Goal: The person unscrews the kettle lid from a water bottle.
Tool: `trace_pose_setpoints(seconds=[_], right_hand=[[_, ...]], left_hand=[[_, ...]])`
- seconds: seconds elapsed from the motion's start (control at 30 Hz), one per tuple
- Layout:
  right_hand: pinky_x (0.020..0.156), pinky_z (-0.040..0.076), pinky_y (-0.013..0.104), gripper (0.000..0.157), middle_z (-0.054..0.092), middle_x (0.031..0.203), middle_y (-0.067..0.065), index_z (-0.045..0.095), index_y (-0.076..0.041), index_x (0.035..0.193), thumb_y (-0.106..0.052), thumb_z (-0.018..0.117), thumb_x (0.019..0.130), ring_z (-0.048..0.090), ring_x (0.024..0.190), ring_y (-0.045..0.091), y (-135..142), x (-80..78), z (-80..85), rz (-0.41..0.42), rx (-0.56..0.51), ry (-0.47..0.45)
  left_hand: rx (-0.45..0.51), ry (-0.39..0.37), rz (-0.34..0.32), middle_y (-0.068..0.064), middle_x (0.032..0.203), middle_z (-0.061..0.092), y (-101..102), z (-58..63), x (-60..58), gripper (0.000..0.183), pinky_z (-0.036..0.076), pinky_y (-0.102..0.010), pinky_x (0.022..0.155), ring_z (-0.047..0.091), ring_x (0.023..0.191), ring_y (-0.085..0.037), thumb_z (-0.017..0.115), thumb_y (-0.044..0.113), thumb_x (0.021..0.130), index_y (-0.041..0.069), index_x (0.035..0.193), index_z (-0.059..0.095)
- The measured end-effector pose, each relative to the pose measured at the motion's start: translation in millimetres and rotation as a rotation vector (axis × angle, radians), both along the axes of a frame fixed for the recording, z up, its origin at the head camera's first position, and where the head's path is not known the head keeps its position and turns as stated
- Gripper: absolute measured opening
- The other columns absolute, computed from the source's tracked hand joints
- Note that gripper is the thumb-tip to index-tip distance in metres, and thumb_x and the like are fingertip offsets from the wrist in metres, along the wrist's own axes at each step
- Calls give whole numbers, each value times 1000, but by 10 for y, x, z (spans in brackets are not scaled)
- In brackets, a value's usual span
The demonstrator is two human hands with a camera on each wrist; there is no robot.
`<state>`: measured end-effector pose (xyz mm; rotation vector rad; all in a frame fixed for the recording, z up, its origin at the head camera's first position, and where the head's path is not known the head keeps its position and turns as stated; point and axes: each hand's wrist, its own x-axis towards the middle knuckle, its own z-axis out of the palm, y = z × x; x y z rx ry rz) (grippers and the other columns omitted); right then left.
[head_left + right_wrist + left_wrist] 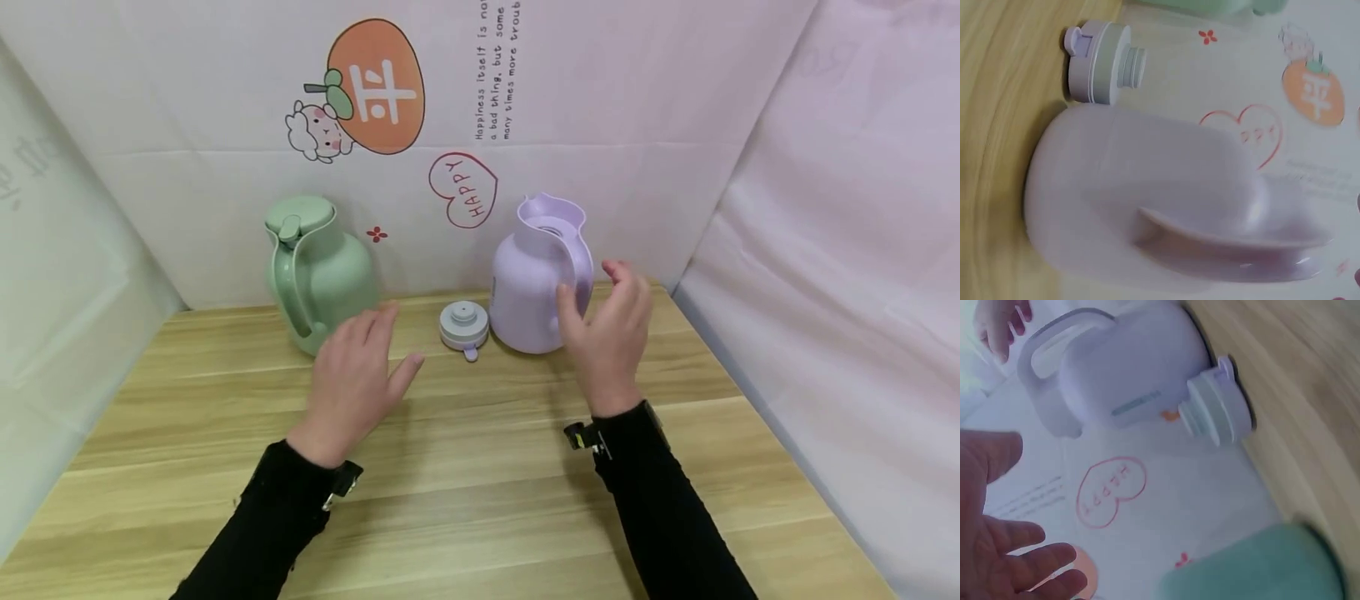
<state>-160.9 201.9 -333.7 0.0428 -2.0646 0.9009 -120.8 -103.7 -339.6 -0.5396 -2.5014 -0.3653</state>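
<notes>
A lilac thermos jug (pixel 525 292) stands upright at the back of the table, its mouth uncovered. Just left of it lies its lid (pixel 463 327), grey plug facing up and lilac tab toward the front. My right hand (pixel 609 342) is beside the jug's handle, thumb and fingers spread apart; whether the thumb touches the handle I cannot tell. To the left, a green thermos jug (pixel 341 279) stands with its lid on. My left hand (pixel 352 375) hovers in front of it, fingers extended and thumb out, holding nothing. In the left wrist view that palm (pixel 979 537) faces the lilac jug.
The wooden table (pixel 465 483) meets a white printed cloth (pixel 630 100) behind the jugs. More cloth hangs along the left side (pixel 67 225) and the right side (pixel 847 225).
</notes>
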Motion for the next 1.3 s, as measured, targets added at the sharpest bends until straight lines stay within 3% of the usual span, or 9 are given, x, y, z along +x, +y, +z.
trace_pose_setpoints(seconds=[0.13, 0.2, 0.33, 0.5, 0.57, 0.63, 0.93, 1.3], right_hand=[[99, 48, 61, 60, 55, 136, 32, 55, 6, 132, -41, 67, 96, 54, 122, 46, -194, 203, -79, 9, 243, 127], [96, 50, 62, 62, 55, 138, 33, 55, 6, 135, -42, 67, 96, 57, 119, 49, -303, 286, -135, 49, 351, 107], [106, 47, 65, 74, 51, 145, 36, 52, 5, 144, -48, 69, 95, 55, 128, 54, -495, 365, -285, 115, 530, 28], [112, 42, 66, 81, 41, 153, 41, 45, 3, 153, -62, 43, 105, 44, 138, 60, -640, 374, -499, 155, 674, -44], [112, 42, 66, 85, 39, 154, 41, 44, 4, 154, -65, 30, 107, 43, 139, 60, -667, 383, -556, 167, 705, -76], [114, 41, 65, 85, 38, 155, 41, 43, 3, 155, -66, 28, 107, 42, 140, 60, -689, 391, -586, 173, 721, -115], [118, 36, 64, 81, 36, 158, 38, 42, 0, 158, -58, 52, 102, 37, 145, 58, -734, 391, -607, 175, 734, -234], [120, 33, 63, 80, 34, 160, 37, 42, -2, 157, -57, 56, 102, 35, 147, 57, -748, 388, -609, 186, 700, -315]], left_hand=[[-114, 54, 42, -28, 155, 48, -77, 11, 144, 86, 39, -62, 116, 46, 143, -48, 65, 56, 96, -4, 153, 45], [-157, 33, 68, -28, 159, 42, -92, 2, 213, 91, 33, -62, 120, 39, 148, -48, 61, 61, 96, -2, 157, 40], [-213, -34, 114, -28, 165, 31, -88, -53, 301, 98, 25, -62, 124, 29, 153, -48, 56, 68, 96, 1, 163, 31], [-230, -121, 147, -29, 168, 24, -96, -166, 319, 100, 20, -62, 126, 22, 156, -47, 52, 70, 97, 2, 165, 24], [-222, -141, 148, -29, 168, 23, -100, -204, 309, 99, 18, -61, 127, 20, 157, -47, 52, 70, 97, 2, 165, 25], [-216, -158, 148, -28, 168, 23, -102, -237, 297, 98, 17, -61, 127, 20, 157, -46, 53, 69, 97, 2, 164, 27], [-216, -157, 152, -29, 167, 26, -138, -301, 261, 99, 18, -60, 127, 23, 156, -46, 56, 70, 96, 2, 163, 31], [-163, -79, 139, -32, 162, 35, -218, -304, 211, 97, 27, -61, 124, 34, 150, -50, 59, 67, 95, 1, 162, 33]])
